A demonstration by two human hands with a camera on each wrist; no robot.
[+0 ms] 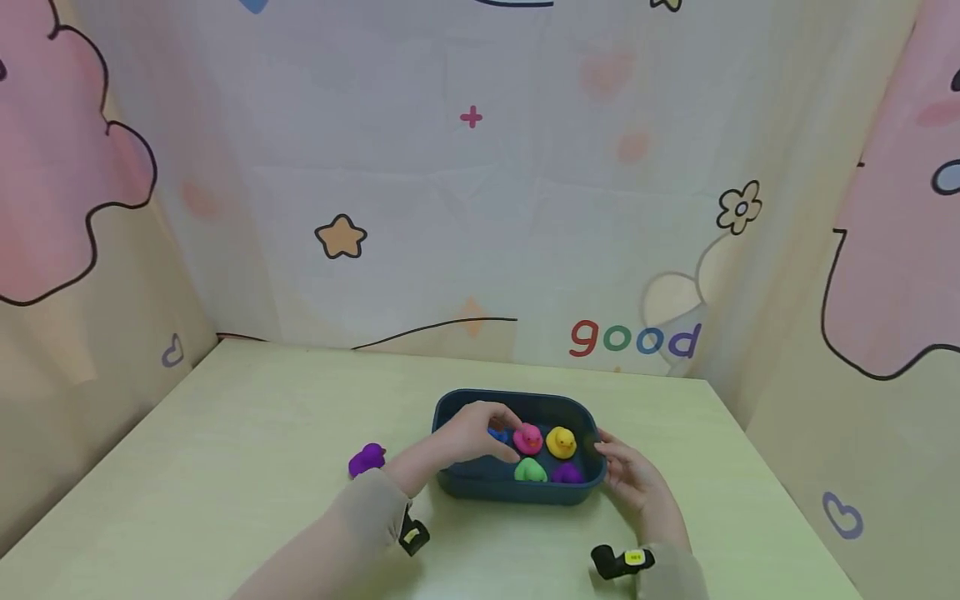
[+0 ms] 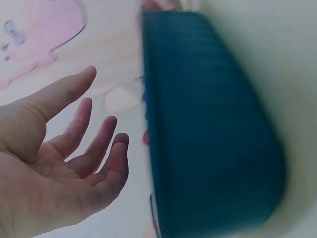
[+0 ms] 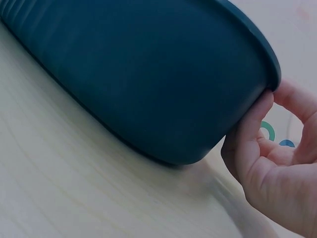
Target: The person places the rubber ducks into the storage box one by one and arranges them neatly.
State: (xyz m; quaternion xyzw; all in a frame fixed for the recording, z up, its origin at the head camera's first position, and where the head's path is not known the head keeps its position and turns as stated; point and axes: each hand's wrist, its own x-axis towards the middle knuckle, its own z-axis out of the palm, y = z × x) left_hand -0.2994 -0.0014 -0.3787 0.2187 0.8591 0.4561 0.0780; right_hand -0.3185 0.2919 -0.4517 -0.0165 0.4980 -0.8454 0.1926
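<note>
A dark teal plastic bin (image 1: 517,493) stands on the table, with rubber ducks inside: a pink duck (image 1: 528,439), a yellow duck (image 1: 561,442), a green duck (image 1: 531,471), a purple duck (image 1: 567,473) and a partly hidden blue one (image 1: 498,434). Over the bin's left half is my left hand (image 1: 474,433), thumb and fingers apart near the pink duck. The left wrist view shows that hand (image 2: 74,163) holding nothing. My right hand (image 1: 633,477) grips the bin's right end; in the right wrist view its fingers (image 3: 255,121) pinch the rim.
Left of the bin, another purple duck (image 1: 367,460) sits on the pale table (image 1: 247,467), partly behind my left forearm. A printed cloth backdrop (image 1: 420,208) rises along the table's back and sides. Black wrist cameras (image 1: 413,533) are strapped to both wrists.
</note>
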